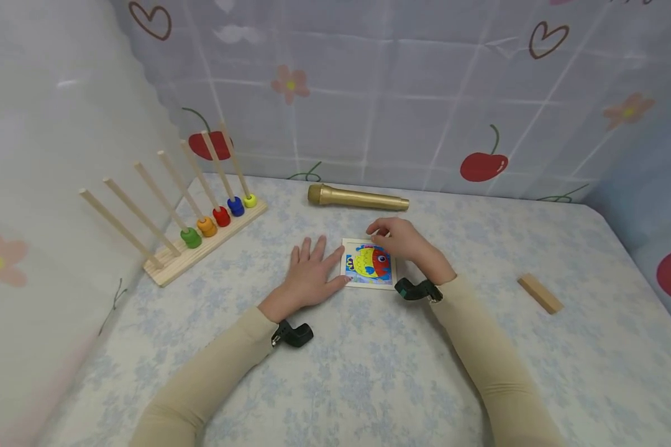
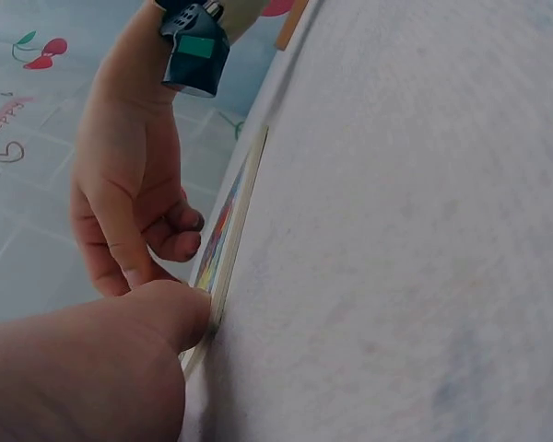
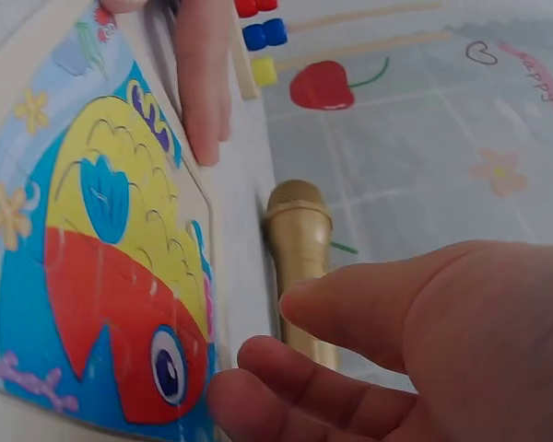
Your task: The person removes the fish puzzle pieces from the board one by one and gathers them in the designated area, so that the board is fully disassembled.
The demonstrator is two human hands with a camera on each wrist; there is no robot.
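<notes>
A fish picture puzzle (image 1: 371, 264) in a pale wooden frame lies flat on the table between the two hands. My left hand (image 1: 311, 277) rests beside its left edge, fingers spread, with thumb and index finger at the frame. Over the upper right corner of the puzzle is my right hand (image 1: 401, 239), its fingers loosely bent. In the right wrist view, thumb and fingers (image 3: 290, 378) stand apart with nothing between them. That view also shows a bare wooden patch (image 3: 195, 201) along the puzzle's top edge, near the left fingers (image 3: 203, 92).
A gold microphone (image 1: 358, 198) lies behind the puzzle. At the back left stands a wooden peg rack (image 1: 212, 248) with coloured beads on several of its tall rods. A small wooden block (image 1: 540, 293) lies to the right. Patterned curtains (image 1: 369, 93) border the table.
</notes>
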